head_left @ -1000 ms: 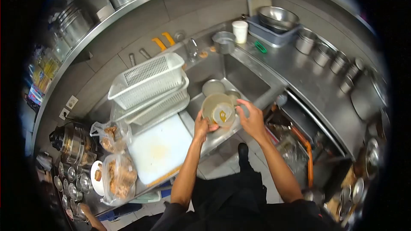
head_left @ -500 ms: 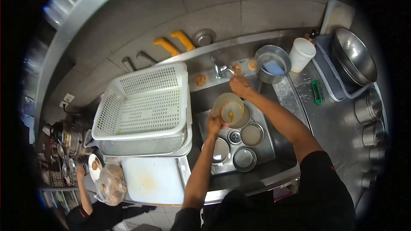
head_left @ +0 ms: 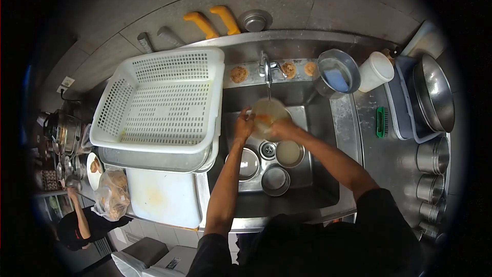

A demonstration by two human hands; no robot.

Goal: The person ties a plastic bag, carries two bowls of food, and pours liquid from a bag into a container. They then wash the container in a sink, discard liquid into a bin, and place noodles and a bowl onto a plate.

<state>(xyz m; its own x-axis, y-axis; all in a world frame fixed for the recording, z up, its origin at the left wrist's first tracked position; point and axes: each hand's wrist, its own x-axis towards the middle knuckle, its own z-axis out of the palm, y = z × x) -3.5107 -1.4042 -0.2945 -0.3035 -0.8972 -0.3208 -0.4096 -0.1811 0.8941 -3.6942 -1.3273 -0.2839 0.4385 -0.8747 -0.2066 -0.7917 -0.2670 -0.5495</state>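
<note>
Under the tap (head_left: 266, 66) in the sink (head_left: 328, 174), my left hand (head_left: 244, 125) grips the near left rim of a round metal container (head_left: 267, 109). Water falls from the spout into it, and something orange-brown shows inside. My right hand (head_left: 283, 130) is at the container's right side, its fingers inside or over the rim and smeared by motion; whether they hold anything cannot be made out. On the sink floor below stand a round pan of cloudy liquid (head_left: 289, 154), another round pan (head_left: 275, 180) and a pan at the left (head_left: 248, 164), around the drain (head_left: 267, 150).
A white perforated basket (head_left: 159, 102) rests on trays to the left, above a cutting board (head_left: 164, 197). Right of the sink are a pot with a blue sponge (head_left: 336, 79), a white tub (head_left: 376, 71), a green brush (head_left: 382, 122) and stacked metal bowls (head_left: 434, 92). Another person's arm (head_left: 79, 213) shows far left.
My right hand has left the tap handle and come down to the container. Water now runs from the spout. The view has shifted slightly.
</note>
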